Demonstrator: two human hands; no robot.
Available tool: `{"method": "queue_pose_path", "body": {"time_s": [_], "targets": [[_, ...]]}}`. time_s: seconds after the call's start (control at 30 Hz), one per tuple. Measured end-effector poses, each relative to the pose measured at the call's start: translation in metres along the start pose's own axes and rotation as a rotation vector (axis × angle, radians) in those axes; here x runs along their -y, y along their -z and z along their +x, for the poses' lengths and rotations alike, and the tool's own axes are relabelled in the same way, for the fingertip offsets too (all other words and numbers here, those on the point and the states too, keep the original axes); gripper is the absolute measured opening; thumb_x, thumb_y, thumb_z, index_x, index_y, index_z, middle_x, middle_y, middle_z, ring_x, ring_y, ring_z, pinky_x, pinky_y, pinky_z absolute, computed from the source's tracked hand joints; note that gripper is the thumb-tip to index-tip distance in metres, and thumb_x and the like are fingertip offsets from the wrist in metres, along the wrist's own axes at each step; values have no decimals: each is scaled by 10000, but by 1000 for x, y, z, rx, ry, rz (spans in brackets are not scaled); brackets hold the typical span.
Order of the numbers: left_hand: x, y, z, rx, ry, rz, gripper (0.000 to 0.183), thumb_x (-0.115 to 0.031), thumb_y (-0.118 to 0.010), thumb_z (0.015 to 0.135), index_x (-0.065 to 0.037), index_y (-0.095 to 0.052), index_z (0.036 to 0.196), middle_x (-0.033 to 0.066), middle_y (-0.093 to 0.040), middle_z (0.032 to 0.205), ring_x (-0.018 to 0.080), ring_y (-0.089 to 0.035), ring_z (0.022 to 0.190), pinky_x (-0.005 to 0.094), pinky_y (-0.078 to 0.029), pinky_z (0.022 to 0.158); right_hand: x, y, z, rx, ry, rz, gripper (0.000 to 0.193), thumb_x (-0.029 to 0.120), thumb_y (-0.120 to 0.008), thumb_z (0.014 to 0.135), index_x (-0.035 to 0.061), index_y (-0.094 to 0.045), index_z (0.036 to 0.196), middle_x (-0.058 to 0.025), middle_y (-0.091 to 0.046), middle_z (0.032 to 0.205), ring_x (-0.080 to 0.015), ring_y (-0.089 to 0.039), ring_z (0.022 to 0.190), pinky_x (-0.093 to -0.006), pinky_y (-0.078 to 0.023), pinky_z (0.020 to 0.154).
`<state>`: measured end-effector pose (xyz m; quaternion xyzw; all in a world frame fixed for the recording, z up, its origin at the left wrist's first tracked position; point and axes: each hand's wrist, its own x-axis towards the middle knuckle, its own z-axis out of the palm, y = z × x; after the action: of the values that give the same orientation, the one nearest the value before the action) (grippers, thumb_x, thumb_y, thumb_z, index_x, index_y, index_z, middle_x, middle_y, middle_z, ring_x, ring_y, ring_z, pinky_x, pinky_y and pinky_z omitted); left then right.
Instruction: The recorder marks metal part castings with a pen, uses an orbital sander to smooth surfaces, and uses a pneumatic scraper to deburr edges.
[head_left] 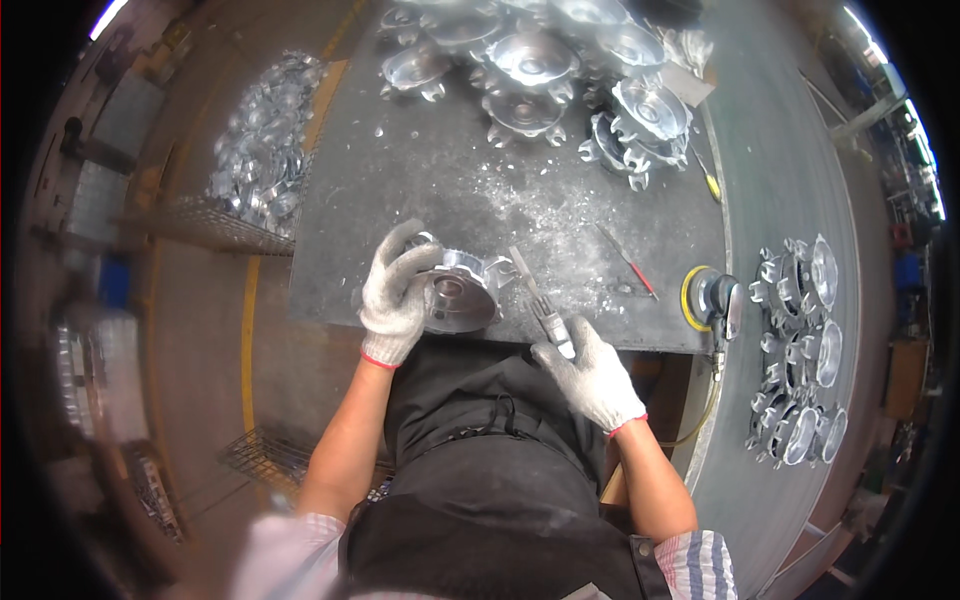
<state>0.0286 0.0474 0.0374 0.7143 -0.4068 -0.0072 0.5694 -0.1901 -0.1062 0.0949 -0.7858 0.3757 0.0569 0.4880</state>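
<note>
My left hand, in a white knit glove with a red cuff, grips a round silver metal casting by its left rim. The casting stands tilted at the table's near edge, its dished face toward me and lugs along its rim. In my right hand, gloved the same way, is a file-like tool with a narrow flat blade and a pale handle. The blade points up and left, close to the casting's right-hand lug; whether they touch I cannot tell. My right fingers are closed around the handle.
Similar castings are piled at the table's far side. A thin red-handled tool and a yellow-rimmed disc sander with a hose lie at right. More castings stand on the green surface beyond. A wire basket of metal parts stands left.
</note>
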Motion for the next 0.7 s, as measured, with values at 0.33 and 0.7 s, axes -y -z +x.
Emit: {"method": "queue_pose_path", "body": {"time_s": [0.33, 0.7], "targets": [[14, -2, -5, -93, 29, -20, 371, 123, -588, 792, -42, -712, 1100, 172, -577, 1359, 255, -627, 1142, 336, -537, 941, 1, -9, 2, 38, -58, 11, 493, 446, -690, 918, 14, -534, 1096, -293, -673, 951, -490, -643, 919, -478, -505, 773], [6, -4, 7, -6, 22, -16, 438, 147, -597, 823, -17, -642, 1227, 160, -557, 1399, 256, -590, 1228, 356, -488, 1037, -16, 2, -17, -53, -123, -37, 598, 489, -710, 880, 6, -565, 1202, -269, -689, 926, -409, -694, 921, -449, -518, 788]]}}
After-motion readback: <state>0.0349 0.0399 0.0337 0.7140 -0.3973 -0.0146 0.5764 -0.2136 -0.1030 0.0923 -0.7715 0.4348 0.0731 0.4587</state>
